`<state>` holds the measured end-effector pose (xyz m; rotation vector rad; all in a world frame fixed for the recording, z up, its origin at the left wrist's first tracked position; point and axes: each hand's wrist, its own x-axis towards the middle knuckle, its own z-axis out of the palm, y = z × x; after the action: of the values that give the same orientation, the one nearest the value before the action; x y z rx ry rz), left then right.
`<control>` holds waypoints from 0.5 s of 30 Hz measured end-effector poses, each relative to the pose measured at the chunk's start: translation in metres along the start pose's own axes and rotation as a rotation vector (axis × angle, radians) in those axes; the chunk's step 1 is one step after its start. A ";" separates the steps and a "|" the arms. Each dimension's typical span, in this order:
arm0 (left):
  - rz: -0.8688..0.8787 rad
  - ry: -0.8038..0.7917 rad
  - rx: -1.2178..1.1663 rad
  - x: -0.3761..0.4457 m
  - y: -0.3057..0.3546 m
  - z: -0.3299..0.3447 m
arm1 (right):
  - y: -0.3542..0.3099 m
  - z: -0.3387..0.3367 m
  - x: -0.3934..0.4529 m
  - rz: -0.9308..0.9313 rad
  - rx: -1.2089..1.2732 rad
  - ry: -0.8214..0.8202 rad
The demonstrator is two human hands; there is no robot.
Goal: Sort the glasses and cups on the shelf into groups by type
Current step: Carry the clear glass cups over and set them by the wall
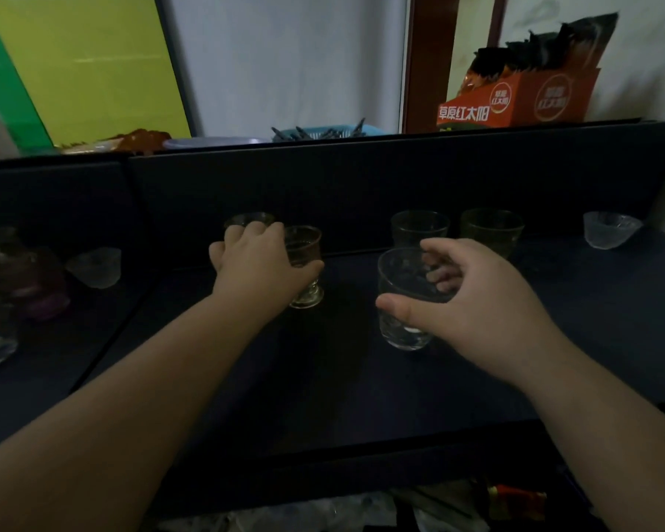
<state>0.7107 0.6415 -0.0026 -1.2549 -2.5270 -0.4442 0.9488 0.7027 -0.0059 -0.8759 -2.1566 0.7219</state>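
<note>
Sorting looks half done: left hand (258,259) grips a footed glass (304,263), right hand (465,297) a tumbler (400,301), small cups (611,229) still scattered along the shelf (361,378).

A: What colour is the shelf (361,378)?
B: Dark navy, nearly black. The tumbler (404,301) and the footed glass (304,263) are clear and colourless.
A: And the small cup (610,229) far right?
B: Clear too, with a frosted, textured look.
A: Up top?
B: An orange carton (515,97) with white lettering, a pale blue basket (323,132), and a yellow and green board (73,63).
</note>
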 end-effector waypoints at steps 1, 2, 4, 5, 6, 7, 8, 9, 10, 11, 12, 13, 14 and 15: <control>0.008 -0.002 0.034 0.003 0.000 0.002 | 0.001 0.001 0.002 0.001 -0.002 -0.002; 0.019 0.001 0.064 0.008 0.002 0.004 | 0.002 0.002 0.005 0.003 -0.009 0.004; 0.033 0.014 0.105 0.011 0.001 0.006 | 0.004 0.003 0.009 -0.002 -0.030 0.007; 0.056 0.028 0.108 0.014 0.001 0.007 | 0.006 0.003 0.012 0.002 -0.040 0.016; 0.081 0.038 0.103 0.016 0.001 0.008 | 0.009 0.003 0.015 0.010 -0.051 0.024; 0.108 0.047 0.089 0.015 0.001 0.009 | 0.011 0.002 0.018 0.020 -0.063 0.032; 0.139 0.068 0.069 0.014 0.002 0.010 | 0.013 0.001 0.020 0.031 -0.072 0.041; 0.172 0.099 0.047 0.014 0.004 0.009 | 0.017 0.000 0.022 0.041 -0.076 0.054; 0.209 0.129 0.024 0.012 0.008 0.008 | 0.020 -0.001 0.024 0.049 -0.083 0.068; 0.252 0.149 0.004 0.010 0.012 0.007 | 0.022 -0.002 0.026 0.057 -0.092 0.078; 0.301 0.157 -0.017 0.007 0.017 0.005 | 0.025 -0.004 0.028 0.064 -0.101 0.084; 0.357 0.161 -0.037 0.005 0.025 0.004 | 0.029 -0.006 0.029 0.068 -0.107 0.089; 0.418 0.162 -0.053 0.002 0.033 0.004 | 0.033 -0.010 0.031 0.068 -0.114 0.094; 0.475 0.155 -0.065 -0.001 0.041 0.004 | 0.037 -0.014 0.032 0.068 -0.121 0.097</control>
<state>0.7438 0.6659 -0.0006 -1.7082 -2.0112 -0.4886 0.9558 0.7525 -0.0111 -1.0303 -2.1105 0.5742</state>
